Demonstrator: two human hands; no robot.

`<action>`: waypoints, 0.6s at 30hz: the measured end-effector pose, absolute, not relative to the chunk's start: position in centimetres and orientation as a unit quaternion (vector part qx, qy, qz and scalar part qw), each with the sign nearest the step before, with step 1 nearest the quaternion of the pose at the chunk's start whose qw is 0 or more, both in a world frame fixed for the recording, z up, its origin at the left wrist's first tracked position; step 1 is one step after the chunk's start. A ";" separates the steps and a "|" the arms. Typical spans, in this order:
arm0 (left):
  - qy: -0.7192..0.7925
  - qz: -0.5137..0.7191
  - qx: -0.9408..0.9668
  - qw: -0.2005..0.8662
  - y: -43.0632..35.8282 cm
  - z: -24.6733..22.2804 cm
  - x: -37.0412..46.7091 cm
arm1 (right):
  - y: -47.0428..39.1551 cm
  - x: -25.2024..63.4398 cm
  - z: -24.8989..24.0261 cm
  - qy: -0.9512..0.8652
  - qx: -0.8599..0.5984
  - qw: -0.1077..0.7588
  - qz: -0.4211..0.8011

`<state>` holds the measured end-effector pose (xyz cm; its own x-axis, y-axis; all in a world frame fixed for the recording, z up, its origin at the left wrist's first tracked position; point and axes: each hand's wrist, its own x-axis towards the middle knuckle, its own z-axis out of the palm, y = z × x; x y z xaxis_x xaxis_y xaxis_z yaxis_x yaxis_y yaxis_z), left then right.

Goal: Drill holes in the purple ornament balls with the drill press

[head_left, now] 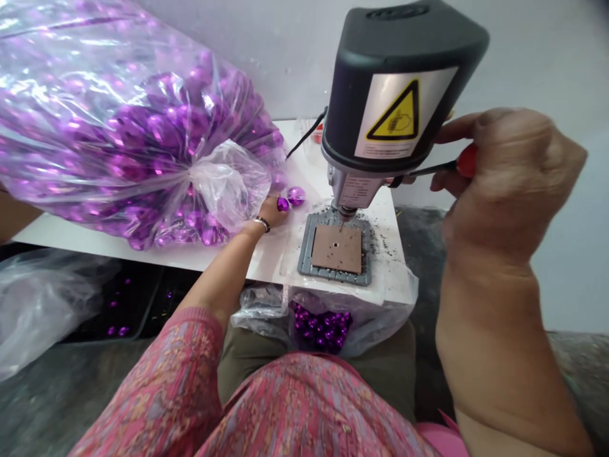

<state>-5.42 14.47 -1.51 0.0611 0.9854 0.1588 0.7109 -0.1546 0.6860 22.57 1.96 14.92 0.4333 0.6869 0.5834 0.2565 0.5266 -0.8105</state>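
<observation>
My left hand (pixel 275 214) reaches to the table beside the large clear bag of purple balls (pixel 166 133), its fingers closed on a shiny purple ball (pixel 283 204). Another purple ball (pixel 295 195) lies just beyond it. At the right, my right hand (pixel 495 158) is wrapped round the red-knobbed lever (pixel 467 160) of a black drill press (pixel 399 82). The drill bit (pixel 342 225) points down above a brown square board (pixel 337 249) with a small hole, which rests on the grey base plate (pixel 307 257).
Dark shavings (pixel 380 241) are scattered on the white table (pixel 266 263) around the base. An open plastic bag of purple balls (pixel 321 327) hangs at the front edge over my lap. Dark trays (pixel 143 304) and clear plastic (pixel 38 304) are at the lower left.
</observation>
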 end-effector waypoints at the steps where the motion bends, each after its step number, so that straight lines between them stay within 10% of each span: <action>1: 0.615 0.295 0.693 0.236 13.5 -1.2 -5.6 | 2.0 22.6 14.8 -0.515 -0.458 0.709 0.148; 10: 0.429 0.339 0.536 0.643 4.9 -0.7 -3.4 | 2.4 22.8 14.2 -0.517 -0.449 0.716 0.131; 18: 0.468 0.310 0.686 0.462 4.9 -0.9 -0.8 | 2.5 22.7 14.5 -0.523 -0.446 0.714 0.137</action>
